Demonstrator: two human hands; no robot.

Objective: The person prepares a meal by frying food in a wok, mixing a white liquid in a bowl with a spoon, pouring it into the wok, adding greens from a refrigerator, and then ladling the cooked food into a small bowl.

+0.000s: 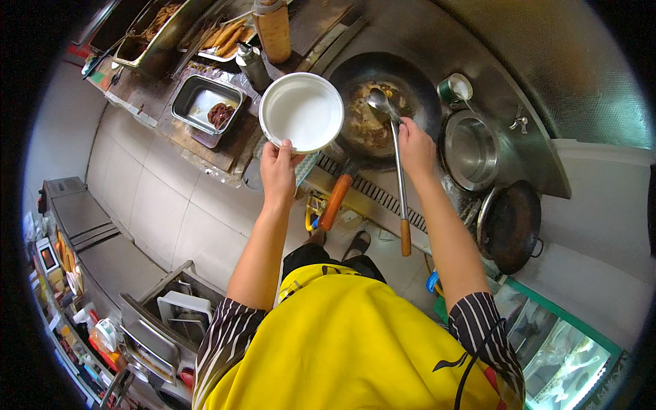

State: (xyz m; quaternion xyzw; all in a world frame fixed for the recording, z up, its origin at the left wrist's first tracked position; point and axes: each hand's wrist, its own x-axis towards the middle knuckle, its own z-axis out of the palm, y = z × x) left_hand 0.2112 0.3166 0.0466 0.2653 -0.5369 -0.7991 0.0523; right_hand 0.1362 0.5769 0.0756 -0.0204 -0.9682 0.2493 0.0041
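Note:
In the head view my left hand [278,171] grips the near rim of a white bowl [301,113], thumb on the edge; no food shows in it. The bowl is just left of a dark wok [425,97] with an orange handle [335,202]. Brown liquid with small pieces [376,130] lies in the wok. My right hand [416,148] is closed around the shaft of a metal ladle [378,99], close below its head, which is over the wok. The ladle's wooden-ended handle [405,238] points back towards me.
Left of the bowl are a metal tray with dark food [182,105], a dark squeeze bottle [253,69] and a sauce bottle [273,33]. Right of the wok are a green can [447,88], a metal pot [494,154], a rusty pan [512,230] and a tap [519,122].

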